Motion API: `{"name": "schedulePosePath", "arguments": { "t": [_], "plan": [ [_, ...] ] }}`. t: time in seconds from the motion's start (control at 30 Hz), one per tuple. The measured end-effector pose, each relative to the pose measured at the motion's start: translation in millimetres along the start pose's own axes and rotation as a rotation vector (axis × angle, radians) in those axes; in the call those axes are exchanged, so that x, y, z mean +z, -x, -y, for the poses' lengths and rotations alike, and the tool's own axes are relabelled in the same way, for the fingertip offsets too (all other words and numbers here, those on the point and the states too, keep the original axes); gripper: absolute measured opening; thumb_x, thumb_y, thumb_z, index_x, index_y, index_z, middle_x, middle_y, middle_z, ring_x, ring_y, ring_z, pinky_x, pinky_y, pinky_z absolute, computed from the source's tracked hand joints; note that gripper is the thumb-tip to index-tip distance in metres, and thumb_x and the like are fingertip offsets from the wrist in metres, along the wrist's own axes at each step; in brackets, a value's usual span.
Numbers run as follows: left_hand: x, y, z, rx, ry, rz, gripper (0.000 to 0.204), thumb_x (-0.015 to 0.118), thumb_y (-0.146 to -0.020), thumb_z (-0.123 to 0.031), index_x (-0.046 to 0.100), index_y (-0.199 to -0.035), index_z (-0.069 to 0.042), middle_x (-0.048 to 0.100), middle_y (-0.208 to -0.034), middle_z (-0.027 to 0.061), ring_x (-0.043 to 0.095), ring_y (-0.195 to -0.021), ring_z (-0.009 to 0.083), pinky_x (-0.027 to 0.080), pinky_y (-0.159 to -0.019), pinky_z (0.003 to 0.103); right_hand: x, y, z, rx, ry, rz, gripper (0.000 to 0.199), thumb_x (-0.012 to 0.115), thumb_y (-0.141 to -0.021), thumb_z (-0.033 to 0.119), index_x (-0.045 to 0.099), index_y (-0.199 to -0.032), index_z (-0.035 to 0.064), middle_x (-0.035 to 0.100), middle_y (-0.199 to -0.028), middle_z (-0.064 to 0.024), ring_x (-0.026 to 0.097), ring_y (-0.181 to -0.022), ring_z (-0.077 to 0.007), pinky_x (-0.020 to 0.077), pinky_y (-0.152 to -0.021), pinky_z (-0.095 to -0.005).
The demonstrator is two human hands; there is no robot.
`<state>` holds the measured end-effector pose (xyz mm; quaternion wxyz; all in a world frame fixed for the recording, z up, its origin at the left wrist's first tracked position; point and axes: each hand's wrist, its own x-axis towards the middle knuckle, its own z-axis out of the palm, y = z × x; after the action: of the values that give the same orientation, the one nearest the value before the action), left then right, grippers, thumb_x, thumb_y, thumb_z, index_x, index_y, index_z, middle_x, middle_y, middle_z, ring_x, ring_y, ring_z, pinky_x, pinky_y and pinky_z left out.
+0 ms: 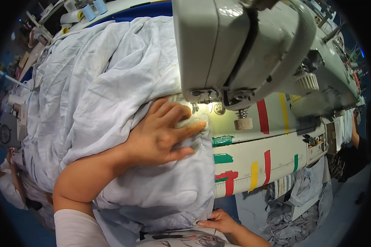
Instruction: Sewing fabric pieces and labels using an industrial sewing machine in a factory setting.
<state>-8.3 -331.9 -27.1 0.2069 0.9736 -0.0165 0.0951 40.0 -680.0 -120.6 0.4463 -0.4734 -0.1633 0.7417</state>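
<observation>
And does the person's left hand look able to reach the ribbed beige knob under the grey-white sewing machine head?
Probably yes: the left hand lies on wrinkled white fabric, its index finger pointing toward the knob, and nothing visibly blocks the gap, though depth is uncertain.

A ruled scale (272, 169) with fine ticks and small printed numerals runs along the near edge of the sewing machine's pale bed (282, 153), where strips of yellow tape (253, 177), red tape (267, 166) and green tape (296, 163) lie across it. Farther back on the machine sits a small yellow label (295, 97), partly hidden behind the machine's head, and any marking on it is too small to make out from here. No words can be read elsewhere.
</observation>
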Motion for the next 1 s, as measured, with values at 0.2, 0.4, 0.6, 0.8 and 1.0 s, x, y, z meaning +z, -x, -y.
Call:
{"name": "schedulePosePath", "arguments": {
  "t": [0.2,0.4,0.6,0.8,1.0],
  "plan": [
    [-2,28,-35,0.155,-0.151,-0.294,0.039,0.074,-0.073,-0.010,0.066,-0.110,-0.007,0.059,-0.104,0.0087,0.059,-0.089,0.0249,0.047,-0.076,0.038,10,-4,-2,-0.057,-0.134,0.011,0.019,0.073,-0.086,0.004,0.072,-0.105,-0.0007,0.073,-0.099,-0.0057,0.063,-0.092,-0.0077,0.0497,-0.085,-0.0246],
    [57,135,-157,-0.387,0.449,-0.135,0.038,0.081,-0.070,-0.012,0.058,-0.099,-0.001,0.062,-0.088,0.0127,0.061,-0.066,0.0277,0.051,-0.057,0.035,28,-6,-8,-0.131,-0.253,0.009,0.012,0.070,-0.088,0.002,0.064,-0.098,0.0015,0.067,-0.083,-0.0003,0.062,-0.078,-0.0064,0.0498,-0.071,-0.0220],
    [138,177,-178,-0.619,0.126,-0.357,0.060,0.082,-0.070,-0.016,0.048,-0.116,0.001,0.052,-0.115,0.0231,0.055,-0.103,0.0379,0.049,-0.084,0.040,-52,39,4,-0.229,0.041,-0.432,0.016,0.062,-0.093,0.020,0.067,-0.090,0.0048,0.065,-0.073,-0.0022,0.059,-0.060,-0.0073,0.0453,-0.057,-0.0206],
    [135,172,-150,-0.839,0.563,-0.512,0.037,0.072,-0.078,-0.012,0.057,-0.111,0.001,0.059,-0.105,0.0191,0.058,-0.094,0.0306,0.046,-0.084,0.036,-55,57,16,-0.766,1.151,-1.450,0.027,0.067,-0.081,0.004,0.061,-0.107,0.0018,0.062,-0.104,-0.0132,0.060,-0.096,-0.0253,0.0473,-0.086,-0.0357],
    [125,196,-171,-0.706,0.396,-0.551,0.014,0.065,-0.080,0.000,0.059,-0.092,0.000,0.060,-0.090,0.0155,0.059,-0.080,0.0278,0.047,-0.070,0.033,55,2,21,-1.115,1.230,-0.554,0.043,0.068,-0.065,-0.002,0.068,-0.107,0.0068,0.059,-0.121,-0.0163,0.058,-0.103,-0.0347,0.0452,-0.090,-0.0475]
  ]
}}
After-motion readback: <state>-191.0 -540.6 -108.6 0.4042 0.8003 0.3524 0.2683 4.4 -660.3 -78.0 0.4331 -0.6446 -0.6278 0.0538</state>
